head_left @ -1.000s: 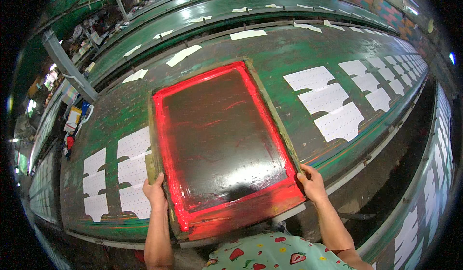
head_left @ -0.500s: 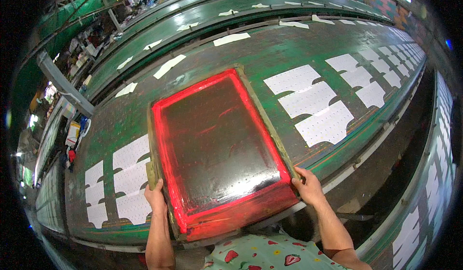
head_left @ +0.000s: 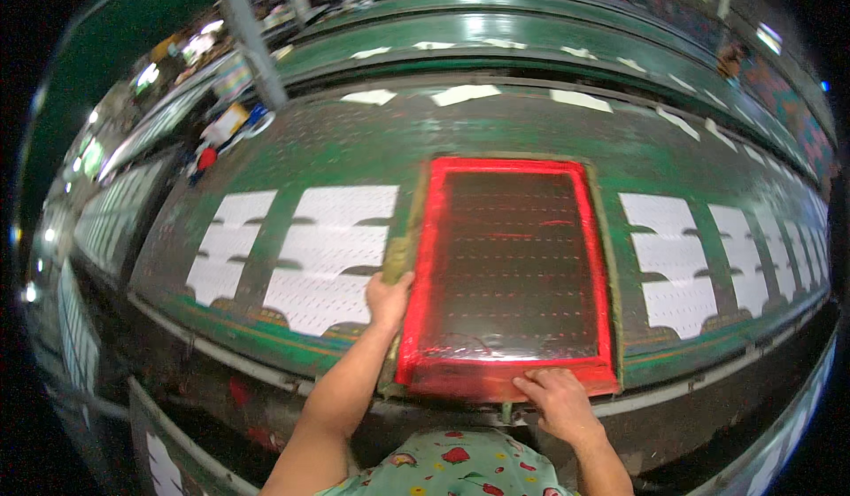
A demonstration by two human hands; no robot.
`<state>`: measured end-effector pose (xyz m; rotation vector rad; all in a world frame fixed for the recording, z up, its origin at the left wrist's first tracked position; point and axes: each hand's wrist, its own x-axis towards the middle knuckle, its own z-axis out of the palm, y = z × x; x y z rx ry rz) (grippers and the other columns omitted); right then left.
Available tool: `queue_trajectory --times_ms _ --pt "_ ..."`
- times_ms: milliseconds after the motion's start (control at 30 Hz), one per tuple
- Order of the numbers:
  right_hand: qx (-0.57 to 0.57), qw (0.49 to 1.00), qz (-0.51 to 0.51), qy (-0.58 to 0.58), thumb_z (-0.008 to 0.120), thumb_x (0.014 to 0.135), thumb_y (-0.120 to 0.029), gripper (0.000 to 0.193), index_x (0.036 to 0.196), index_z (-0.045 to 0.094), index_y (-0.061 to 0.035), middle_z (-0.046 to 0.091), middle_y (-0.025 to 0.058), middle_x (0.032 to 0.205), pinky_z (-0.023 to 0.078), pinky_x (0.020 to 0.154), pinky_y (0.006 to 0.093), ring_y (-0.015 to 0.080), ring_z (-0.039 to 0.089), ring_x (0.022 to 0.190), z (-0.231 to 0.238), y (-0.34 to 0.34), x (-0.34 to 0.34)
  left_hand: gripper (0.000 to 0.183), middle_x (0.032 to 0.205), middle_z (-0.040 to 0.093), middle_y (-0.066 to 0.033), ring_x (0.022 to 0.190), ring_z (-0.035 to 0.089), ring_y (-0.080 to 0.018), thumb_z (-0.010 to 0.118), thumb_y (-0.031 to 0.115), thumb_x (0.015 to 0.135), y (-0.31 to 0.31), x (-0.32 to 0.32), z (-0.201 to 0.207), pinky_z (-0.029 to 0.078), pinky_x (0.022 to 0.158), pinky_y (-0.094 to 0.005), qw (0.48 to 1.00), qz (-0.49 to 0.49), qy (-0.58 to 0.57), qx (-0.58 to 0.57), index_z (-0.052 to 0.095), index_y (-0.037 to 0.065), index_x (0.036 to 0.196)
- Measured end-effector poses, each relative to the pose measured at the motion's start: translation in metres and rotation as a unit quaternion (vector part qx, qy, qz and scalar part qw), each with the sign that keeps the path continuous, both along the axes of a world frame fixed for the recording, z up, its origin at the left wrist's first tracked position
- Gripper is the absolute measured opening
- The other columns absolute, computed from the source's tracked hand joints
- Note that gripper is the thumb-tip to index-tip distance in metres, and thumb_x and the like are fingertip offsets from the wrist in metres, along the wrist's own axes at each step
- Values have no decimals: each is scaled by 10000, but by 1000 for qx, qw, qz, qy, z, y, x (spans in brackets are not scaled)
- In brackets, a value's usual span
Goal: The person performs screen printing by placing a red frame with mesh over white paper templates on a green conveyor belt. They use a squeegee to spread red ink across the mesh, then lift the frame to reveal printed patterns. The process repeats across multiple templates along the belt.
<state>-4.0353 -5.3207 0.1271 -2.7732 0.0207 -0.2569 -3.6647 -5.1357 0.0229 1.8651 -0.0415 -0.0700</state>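
The left hand (head_left: pixel 388 301) grips the left side of a red-bordered screen frame (head_left: pixel 522 270); the right hand (head_left: pixel 558 400) bends over its near edge, its hold unclear. The frame lies on a green bench (head_left: pixel 354 146) between white sheets (head_left: pixel 335 244).

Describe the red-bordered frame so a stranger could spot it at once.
Find the nearest green table straight ahead. At its near edge, the left hand and right hand touch a rectangular frame. Unlike the white panels on either side, it has a dark middle inside a bright red border.
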Motion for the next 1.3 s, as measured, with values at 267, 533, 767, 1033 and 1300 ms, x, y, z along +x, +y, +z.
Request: queue_trajectory --times_ms 267,533,767,1033,1300 --pt "-94 985 -33 140 785 784 -89 460 1240 789 -144 773 126 1089 613 869 499 362 758 1007 10 17 66 371 1048 808 -205 1034 772 -417 866 322 895 4 -5 12 582 931 -512 996 21 -73 56 801 53 1142" --pt "-109 980 -48 156 782 744 -45 517 1250 800 -147 789 127 1093 615 872 485 358 763 1011 10 37 52 358 1167 743 -233 1151 683 -461 760 281 974 6 3 1 522 998 -553 995 -3 -100 14 728 40 1236" --pt "-119 991 -59 30 732 766 -19 504 1252 800 -134 766 114 1091 583 858 478 344 739 1004 -17 42 63 348 1228 735 -271 1194 672 -481 663 229 1036 5 8 -8 515 1038 -553 996 -8 -91 9 708 -6 1289" --pt "-163 982 -73 -53 695 840 -53 432 1255 790 -125 720 134 1052 577 848 488 360 719 972 -45 -46 177 347 1240 738 -305 1186 680 -509 585 184 1078 5 9 -15 527 1042 -541 993 11 -113 19 700 -47 1309" --pt "-208 974 -75 -53 695 838 -14 372 1185 787 -110 711 147 1036 591 888 494 371 729 1009 -58 -170 318 459 1272 746 -309 1228 707 -475 469 284 1145 5 10 -14 552 1053 -515 991 18 -110 74 692 -55 1359"
